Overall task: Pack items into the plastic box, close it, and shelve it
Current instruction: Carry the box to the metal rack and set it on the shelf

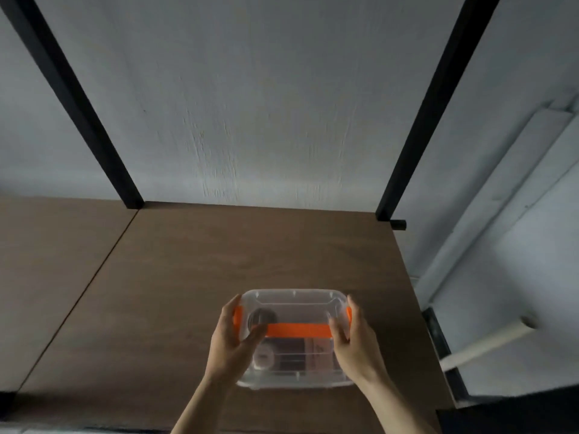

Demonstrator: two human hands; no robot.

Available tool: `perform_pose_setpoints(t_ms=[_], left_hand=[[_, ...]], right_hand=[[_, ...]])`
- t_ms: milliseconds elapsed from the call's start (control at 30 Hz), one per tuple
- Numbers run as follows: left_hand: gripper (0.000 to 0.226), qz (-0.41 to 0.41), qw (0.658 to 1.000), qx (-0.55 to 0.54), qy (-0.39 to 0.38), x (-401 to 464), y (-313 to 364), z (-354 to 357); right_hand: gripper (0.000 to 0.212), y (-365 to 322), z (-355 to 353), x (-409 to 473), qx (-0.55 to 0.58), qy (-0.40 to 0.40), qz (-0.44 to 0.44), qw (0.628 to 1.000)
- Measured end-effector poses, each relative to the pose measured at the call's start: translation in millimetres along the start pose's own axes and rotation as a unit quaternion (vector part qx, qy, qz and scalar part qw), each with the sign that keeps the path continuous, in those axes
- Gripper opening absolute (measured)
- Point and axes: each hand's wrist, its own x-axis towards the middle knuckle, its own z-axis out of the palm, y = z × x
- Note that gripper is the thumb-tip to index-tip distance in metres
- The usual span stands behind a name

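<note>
A clear plastic box (291, 303) with its lid on sits on the brown wooden shelf board (219, 261), near the front. An orange handle strap (297, 330) runs across the lid and orange clips show at both ends. Dark and pale items are dimly visible inside. My left hand (232, 336) grips the box's left end, fingers over the orange clip. At the right end, my right hand (354, 336) holds the box the same way.
Two black metal uprights (72, 101) (429, 108) rise at the back corners of the shelf, against a grey-white wall. A seam (94, 277) divides this board from another on the left. A pale stick (482, 346) lies low to the right, beyond the shelf edge.
</note>
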Motion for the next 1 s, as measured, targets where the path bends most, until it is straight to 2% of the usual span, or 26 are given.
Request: perform_pose_setpoints(t_ms=[167,300,467,600,833,1000], left_hand=[[0.076,0.017,1.000,0.013,0.002,-2.0,-6.3,3.5],[0.059,0.047,0.998,0.036,0.002,-11.1,3.2,3.7],[0.079,0.042,0.994,0.097,0.012,-17.5,3.6,3.5],[0.075,0.044,0.992,0.113,0.033,-30.8,8.3,3.5],[0.081,0.050,0.980,0.192,0.033,-63.5,2.5,-15.4],[0.083,0.075,0.949,0.306,0.028,-105.2,10.0,-28.8]], right_hand=[[0.066,1.0,12.2,-1.5,-0.018,0.036,0.002,0.999],[0.066,-4.0,12.2,-7.4,-0.019,0.041,0.012,0.999],[0.072,-9.0,8.0,-16.2,-0.056,0.025,0.037,0.997],[0.074,-6.4,-1.2,-35.0,-0.104,0.033,0.046,0.993],[0.069,-2.9,-27.3,-73.1,-0.192,0.025,0.013,0.981],[0.058,-5.8,-44.8,-112.4,-0.233,0.025,-0.039,0.971]])
